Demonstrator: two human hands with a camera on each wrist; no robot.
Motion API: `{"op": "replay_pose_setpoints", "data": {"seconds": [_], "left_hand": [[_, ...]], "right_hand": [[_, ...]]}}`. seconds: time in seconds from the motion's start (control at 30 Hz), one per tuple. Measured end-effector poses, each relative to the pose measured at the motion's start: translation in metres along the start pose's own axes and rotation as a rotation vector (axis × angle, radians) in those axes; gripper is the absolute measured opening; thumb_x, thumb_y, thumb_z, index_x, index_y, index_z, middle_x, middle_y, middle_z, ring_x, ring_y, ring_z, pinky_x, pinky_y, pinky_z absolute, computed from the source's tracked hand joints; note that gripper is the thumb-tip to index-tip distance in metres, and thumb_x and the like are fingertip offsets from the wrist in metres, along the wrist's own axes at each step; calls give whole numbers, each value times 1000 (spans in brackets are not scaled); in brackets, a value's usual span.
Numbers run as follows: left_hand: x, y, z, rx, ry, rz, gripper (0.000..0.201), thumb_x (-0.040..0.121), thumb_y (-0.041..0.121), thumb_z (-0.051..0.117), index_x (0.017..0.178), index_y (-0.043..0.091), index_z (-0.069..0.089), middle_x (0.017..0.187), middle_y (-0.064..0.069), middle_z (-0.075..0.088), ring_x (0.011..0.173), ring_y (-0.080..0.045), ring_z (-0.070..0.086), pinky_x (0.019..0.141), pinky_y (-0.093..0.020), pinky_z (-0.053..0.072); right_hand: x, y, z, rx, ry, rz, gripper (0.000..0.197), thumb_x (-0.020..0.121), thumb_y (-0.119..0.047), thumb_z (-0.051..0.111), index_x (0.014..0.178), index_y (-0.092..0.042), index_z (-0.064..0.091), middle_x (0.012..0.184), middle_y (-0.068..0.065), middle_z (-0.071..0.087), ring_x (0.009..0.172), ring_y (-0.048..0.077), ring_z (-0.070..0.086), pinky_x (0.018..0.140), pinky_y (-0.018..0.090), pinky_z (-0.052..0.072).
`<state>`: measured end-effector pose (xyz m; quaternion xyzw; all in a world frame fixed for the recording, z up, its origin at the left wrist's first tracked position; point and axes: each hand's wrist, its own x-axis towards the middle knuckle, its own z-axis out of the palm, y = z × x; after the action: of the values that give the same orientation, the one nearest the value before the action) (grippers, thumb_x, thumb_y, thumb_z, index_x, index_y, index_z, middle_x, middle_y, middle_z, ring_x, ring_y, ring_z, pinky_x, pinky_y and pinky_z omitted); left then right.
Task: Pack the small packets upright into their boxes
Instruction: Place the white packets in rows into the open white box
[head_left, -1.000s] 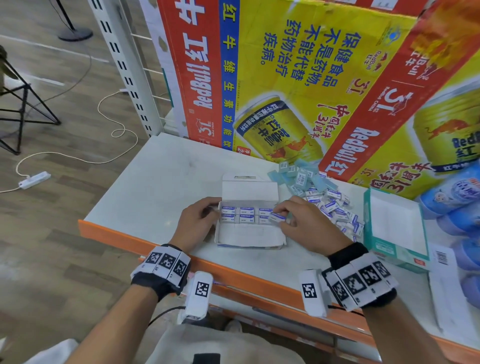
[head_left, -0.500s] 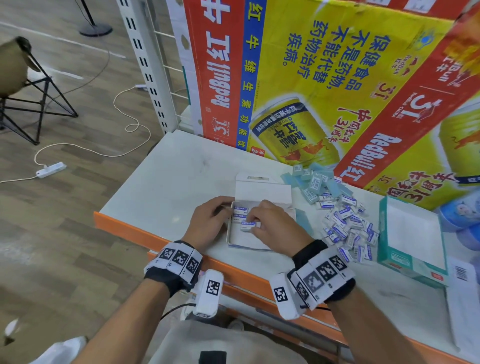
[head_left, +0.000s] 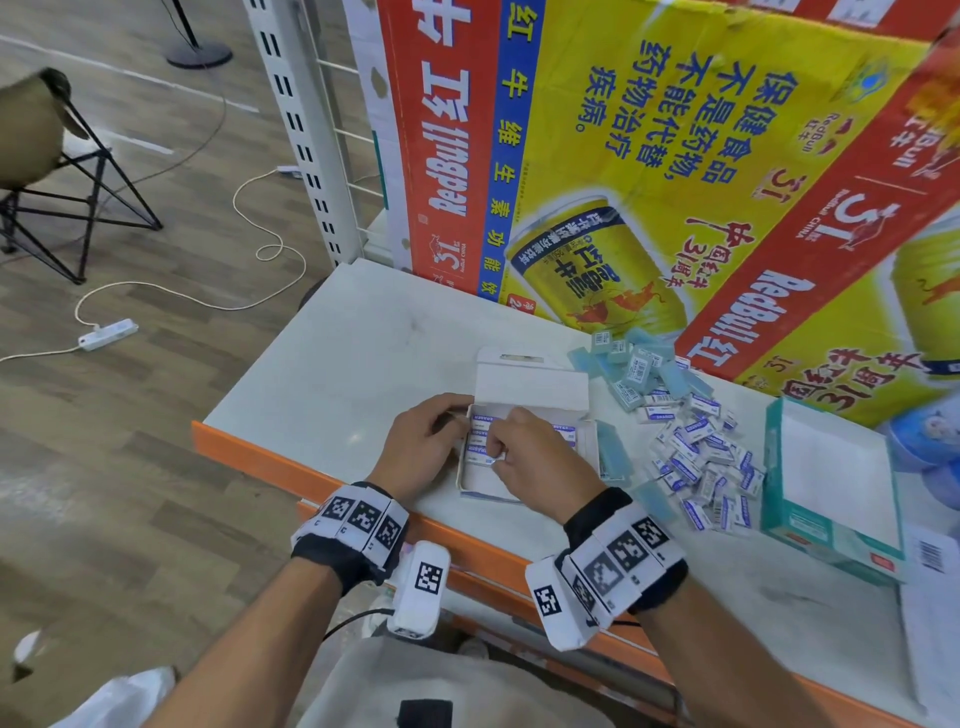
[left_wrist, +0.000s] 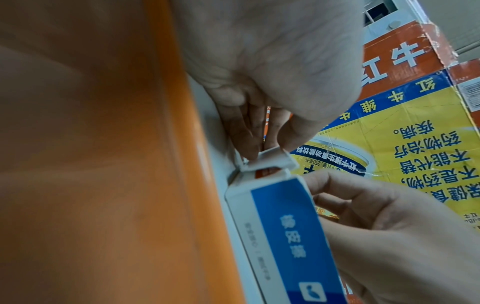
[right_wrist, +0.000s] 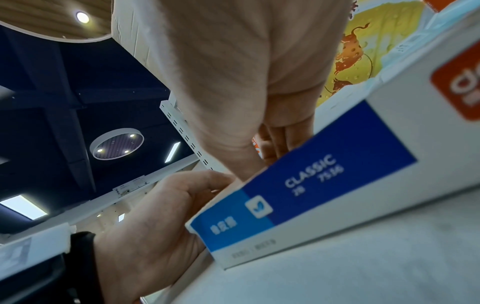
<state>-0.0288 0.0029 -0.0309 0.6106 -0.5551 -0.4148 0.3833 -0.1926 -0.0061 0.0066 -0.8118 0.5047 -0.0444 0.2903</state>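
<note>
An open white box (head_left: 582, 447) with a blue label (right_wrist: 311, 185) lies near the table's front edge, its lid (head_left: 530, 384) folded back. Rows of small blue-and-white packets (head_left: 480, 431) stand inside at its left end. My left hand (head_left: 462, 421) grips the box's left end, its fingers pinching the end flap (left_wrist: 270, 159). Over the box's left part, my right hand (head_left: 496, 452) pinches one small packet (head_left: 492, 459) against the packed rows. Much of the box's inside is hidden by that hand. A loose pile of packets (head_left: 696, 452) lies to the right.
A teal open box (head_left: 831, 483) sits right of the pile, with a white sheet (head_left: 930, 597) beyond it. A tall printed cardboard wall (head_left: 623, 156) stands along the table's back. The orange table edge (head_left: 322, 488) runs just under my wrists. Floor and cables lie left.
My right hand has carried a packet from the box's right end across to its left end. The left hand has stayed on the box's left end.
</note>
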Motion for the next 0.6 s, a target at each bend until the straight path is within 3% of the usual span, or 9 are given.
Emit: {"op": "replay_pose_setpoints", "data": {"seconds": [0.2,0.37,0.53,0.6], "left_hand": [[0,0,0,-3,-4,5,27,89,6,53,111,16,67,104,1,70,97,-17,63,92,-40,48],[-2,3,-1,-8,-23,17,33,81,23,50,109,21,68,100,7,71,93,-13,63,88,-33,49],[-1,-2,-1,8,-23,26,30,83,21,50,107,27,67,99,11,71,93,-10,63,86,-30,48],[-1,-4,-1,21,-25,37,28,85,20,51,107,28,67,99,13,71,93,-8,63,84,-28,48]], "right_hand": [[0,-1,0,-34,38,-17,4,89,-9,55,91,-10,59,103,6,48,86,27,55,77,38,47],[-1,0,-3,-74,43,-18,9,90,-13,53,94,-10,61,105,7,50,91,28,56,77,39,47],[-7,4,-11,-69,36,-55,23,94,-17,48,108,-14,65,110,6,53,100,25,56,83,39,47],[-13,10,-19,-30,101,-64,23,93,-16,48,108,-15,66,108,5,56,99,24,57,84,38,47]]}}
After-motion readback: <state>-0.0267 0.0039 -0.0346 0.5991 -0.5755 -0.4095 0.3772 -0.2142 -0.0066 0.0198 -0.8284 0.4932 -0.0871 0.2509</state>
